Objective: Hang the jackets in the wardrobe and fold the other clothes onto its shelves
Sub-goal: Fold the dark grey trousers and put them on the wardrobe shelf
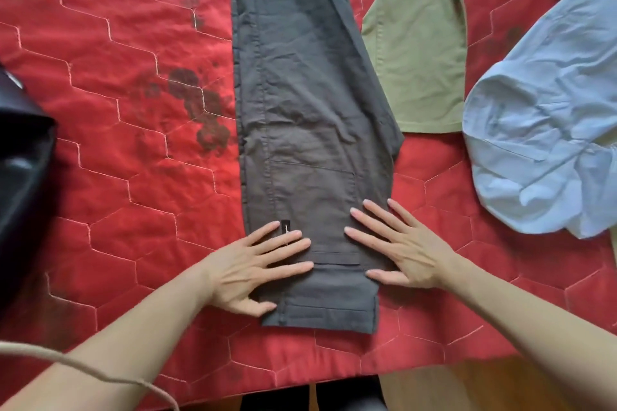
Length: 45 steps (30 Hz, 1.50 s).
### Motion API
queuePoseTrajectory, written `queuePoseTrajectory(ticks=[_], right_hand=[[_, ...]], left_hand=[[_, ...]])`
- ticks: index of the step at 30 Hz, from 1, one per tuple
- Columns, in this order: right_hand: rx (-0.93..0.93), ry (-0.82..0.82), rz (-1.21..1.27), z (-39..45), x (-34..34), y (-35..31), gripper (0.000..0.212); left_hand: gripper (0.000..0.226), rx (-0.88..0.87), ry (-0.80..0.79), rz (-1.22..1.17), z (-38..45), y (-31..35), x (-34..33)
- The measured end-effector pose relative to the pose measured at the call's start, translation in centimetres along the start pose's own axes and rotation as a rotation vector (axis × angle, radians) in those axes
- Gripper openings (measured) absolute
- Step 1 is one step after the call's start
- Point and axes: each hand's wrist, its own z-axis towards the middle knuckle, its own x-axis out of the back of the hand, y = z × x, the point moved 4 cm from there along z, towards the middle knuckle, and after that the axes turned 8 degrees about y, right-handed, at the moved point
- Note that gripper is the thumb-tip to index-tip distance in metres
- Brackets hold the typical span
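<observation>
Now left hand (pixel 255 269), right hand (pixel 397 248) spread flat on grey trousers (pixel 310 110) waistband edges.

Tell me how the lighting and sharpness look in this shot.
Head view: soft, even light with faint shadows under both hands on the grey trousers; a glare spot on the black bag; wide-angle bending at the edges; the beige cord near the lens is blurred.

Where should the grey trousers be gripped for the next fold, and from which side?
Probably at the waistband end of the grey trousers, nearest the person. They lie flat and lengthwise on the red quilt, with the left hand and right hand already pressing there, so pinch both corners from the near side.
</observation>
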Motion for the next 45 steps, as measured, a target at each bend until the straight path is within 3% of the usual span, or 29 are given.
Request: queuePoseTrajectory(ticks=[4,7,11,15,20,24,26,28,29,31,32,34,36,38,42,45], right_hand=[[0.135,-0.085,0.001,-1.6,0.3,0.9,0.087],[0.192,-0.053,-0.046,-2.0,0.2,1.5,0.081],[0.153,0.024,-0.112,-1.7,-0.3,0.9,0.079],[0.092,0.064,-0.062,-0.2,-0.7,-0.4,0.082],[0.076,0.07,-0.024,0.5,0.0,-0.9,0.061],[0.101,0.035,0.062,0.1,1.2,-1.3,0.066],[0.112,0.047,0.166,-0.6,1.8,-1.8,0.062],[-0.014,0.074,0.346,-1.2,2.0,-2.2,0.049],[-0.12,0.096,0.44,-1.3,2.0,-2.3,0.044],[-0.356,0.206,0.587,-0.9,2.1,-2.6,0.033],[-0.472,0.277,0.632,-0.4,2.3,-2.6,0.023],[-0.709,0.374,0.702,0.9,2.6,-2.6,0.028],[-0.894,0.434,0.765,2.1,2.5,-2.7,0.033],[-0.996,0.503,0.766,2.8,2.3,-3.1,0.034],[-1.181,0.63,0.635,4.0,1.3,-3.3,0.036],[-1.275,0.752,0.503,4.4,0.3,-3.7,0.037]], left_hand=[[0.109,-0.171,-0.104,0.004,-0.6,-1.5,0.9],[0.112,-0.206,-0.106,0.077,-0.5,-2.4,1.2],[0.089,-0.113,-0.039,0.167,-0.4,-1.5,0.1],[0.079,0.084,0.091,0.06,0.0,0.1,-0.2],[0.073,0.185,0.031,-0.099,0.1,1.3,0.4],[0.064,0.171,-0.034,-0.185,-0.2,2.4,0.8],[0.074,0.152,-0.086,-0.322,-0.8,3.0,0.9],[0.078,0.225,-0.032,-0.629,-0.6,3.8,1.6],[0.062,0.38,0.129,-0.894,-0.4,3.8,2.4],[0.041,0.779,0.41,-1.115,-0.6,2.6,2.7],[0.04,0.919,0.472,-0.969,-0.7,1.7,2.6],[0.066,1.105,0.504,-0.81,-0.6,0.5,2.0],[0.06,1.24,0.58,-0.885,-0.2,-0.5,1.7],[0.043,1.264,0.641,-0.917,0.6,-0.9,1.6],[0.059,1.295,0.692,-0.777,1.5,-1.7,1.5],[0.022,1.303,0.789,-0.718,2.2,-1.6,2.0]])
